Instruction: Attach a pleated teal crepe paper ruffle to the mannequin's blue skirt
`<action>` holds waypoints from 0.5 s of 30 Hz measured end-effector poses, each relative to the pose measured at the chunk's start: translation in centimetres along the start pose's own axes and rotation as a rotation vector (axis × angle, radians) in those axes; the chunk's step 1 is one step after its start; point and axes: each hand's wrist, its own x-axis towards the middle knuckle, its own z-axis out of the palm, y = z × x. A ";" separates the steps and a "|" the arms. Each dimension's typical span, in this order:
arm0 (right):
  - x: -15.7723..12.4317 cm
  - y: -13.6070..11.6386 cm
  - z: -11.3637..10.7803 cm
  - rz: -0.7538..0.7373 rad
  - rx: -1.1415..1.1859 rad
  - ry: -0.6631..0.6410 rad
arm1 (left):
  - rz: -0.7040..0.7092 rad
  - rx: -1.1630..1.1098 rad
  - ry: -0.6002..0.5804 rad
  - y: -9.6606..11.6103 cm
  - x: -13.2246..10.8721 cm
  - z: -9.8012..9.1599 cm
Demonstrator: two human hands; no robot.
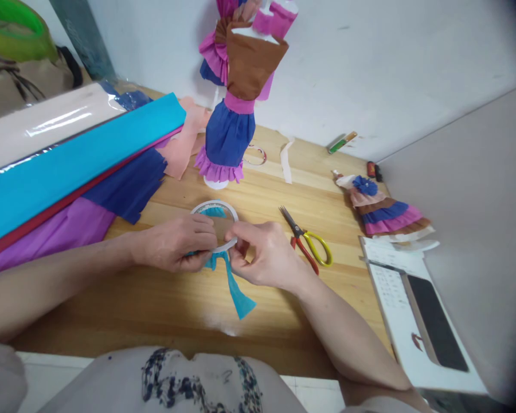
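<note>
Left hand point(176, 244) and right hand point(264, 258), fingers closed, pinch 1 flat white tape ring point(215, 204) between them over the wooden table point(155, 310). A crinkled turquoise crepe strip point(239, 295) trails from the ring toward the person, apparently caught under both thumbs. Scissors point(308, 244) lie just right of the right hand; 1 paper-dressed figure point(229, 129) stands beyond.

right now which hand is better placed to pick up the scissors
Right, probably. The right hand sits just beside the scissors, which lie on the table to its right. The left hand is on the far side of the tape roll that both hands pinch.
</note>
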 end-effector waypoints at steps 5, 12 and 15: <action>0.0 0.7 0.0 -0.009 0.006 -0.008 | -0.019 -0.013 -0.016 0.0 -0.1 -0.1; 0.1 0.7 -0.3 -0.010 0.005 -0.064 | -0.017 0.008 -0.021 -0.1 -0.1 -0.1; 0.1 0.9 -0.4 -0.018 0.064 -0.045 | -0.054 0.042 0.010 0.0 -0.2 0.1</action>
